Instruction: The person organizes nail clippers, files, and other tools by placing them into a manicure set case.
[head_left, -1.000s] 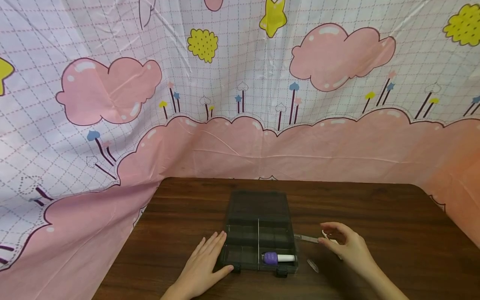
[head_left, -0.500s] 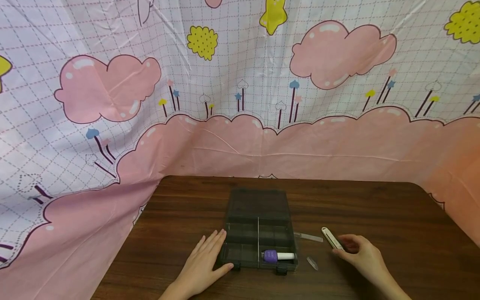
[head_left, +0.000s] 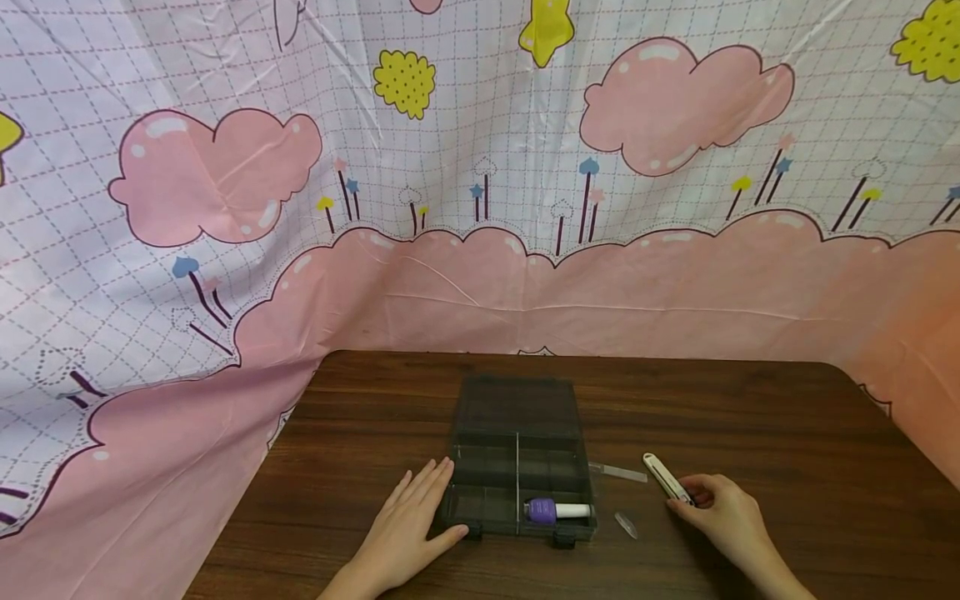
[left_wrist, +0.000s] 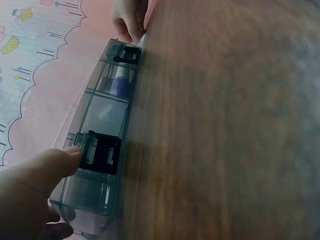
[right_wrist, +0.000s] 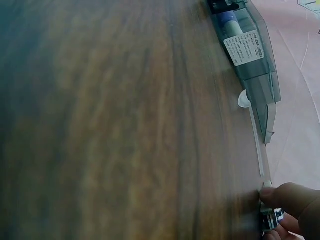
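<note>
My right hand (head_left: 723, 510) pinches the near end of a cream nail clipper (head_left: 660, 473) on the table, right of the box. In the right wrist view, the clipper's metal end (right_wrist: 272, 220) shows beneath the thumb. My left hand (head_left: 408, 521) lies with its fingers straight along the left side of a dark see-through compartment box (head_left: 483, 504). Its thumb touches the box's front near a black latch (left_wrist: 104, 152). The box's lid (head_left: 517, 408) is folded back. A purple nail polish bottle (head_left: 542, 511) with a white cap lies in the front right compartment.
A thin whitish strip (head_left: 622, 472) lies between box and clipper. Nearer the front is a small clear oval piece (head_left: 626, 525). A printed label (right_wrist: 245, 48) is on the box's right side. A patterned cloth (head_left: 450, 283) hangs behind the wooden table (head_left: 712, 408).
My right hand has moved right and toward me, from beside the strip's end to the clipper's near end; the clipper now shows more fully. The left hand has stayed on the box.
</note>
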